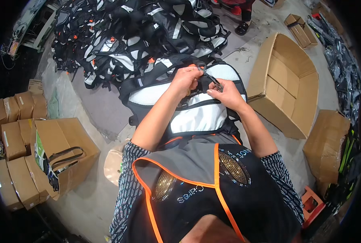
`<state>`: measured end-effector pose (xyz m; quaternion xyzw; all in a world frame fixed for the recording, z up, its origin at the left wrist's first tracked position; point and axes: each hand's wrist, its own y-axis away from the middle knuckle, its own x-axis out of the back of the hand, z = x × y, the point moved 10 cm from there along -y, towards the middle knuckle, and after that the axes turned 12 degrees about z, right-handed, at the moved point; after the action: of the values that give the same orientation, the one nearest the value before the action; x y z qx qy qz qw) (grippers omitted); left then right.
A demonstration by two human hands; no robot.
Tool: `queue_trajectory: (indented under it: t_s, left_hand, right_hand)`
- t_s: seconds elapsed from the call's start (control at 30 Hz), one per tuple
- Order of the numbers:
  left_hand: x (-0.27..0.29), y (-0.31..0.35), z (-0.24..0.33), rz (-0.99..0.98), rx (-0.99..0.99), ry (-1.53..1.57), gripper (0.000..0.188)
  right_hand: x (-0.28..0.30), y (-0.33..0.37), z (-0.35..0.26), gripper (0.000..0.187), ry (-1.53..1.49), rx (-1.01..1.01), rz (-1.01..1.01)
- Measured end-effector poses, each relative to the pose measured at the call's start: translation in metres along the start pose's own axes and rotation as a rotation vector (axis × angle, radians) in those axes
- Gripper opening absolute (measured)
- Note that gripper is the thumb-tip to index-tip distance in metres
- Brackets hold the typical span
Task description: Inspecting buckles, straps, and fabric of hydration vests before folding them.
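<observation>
While both forearms reach past a grey apron (184, 158) with orange edging, a black-and-white backpack (198, 119) lies just ahead at twelve o'clock. Near its top edge, the left hand (185, 80) has its fingers curled closed on a small dark buckle-like piece (201, 65), its details too small to tell. To its right, at four o'clock, the right hand (227, 95) pinches a black strap (216, 83), thumb and fingers nearly meeting. From the backpack, a carton (79, 150) stands at eight o'clock, an open cardboard box (283, 77) at two, and a heap of similar bags (136, 36) at eleven. Farther, at one o'clock, shows another person's shoe (242, 28).
</observation>
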<state>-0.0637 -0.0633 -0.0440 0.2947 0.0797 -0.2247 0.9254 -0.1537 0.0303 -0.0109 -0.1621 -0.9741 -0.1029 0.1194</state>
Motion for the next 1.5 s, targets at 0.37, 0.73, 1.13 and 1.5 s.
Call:
queue_trajectory:
  t_s: [0.37,0.73,1.13,1.5]
  left_hand:
    - [0.003,0.003,0.003,0.004,-0.020,-0.034,0.015]
    - [0.001,0.005,0.003,-0.046,-0.026,0.021,0.015]
    - [0.001,0.004,0.002,-0.049,-0.024,0.011,0.015]
    - [0.002,0.004,0.001,-0.042,-0.021,-0.017,0.014]
  right_hand:
    - [0.016,-0.001,-0.010,0.007,0.102,0.176,0.106]
    - [0.021,0.004,-0.053,0.019,0.478,0.627,0.230]
    - [0.018,0.005,-0.054,0.019,0.513,0.684,0.251]
    - [0.019,0.005,-0.052,0.018,0.522,0.683,0.276]
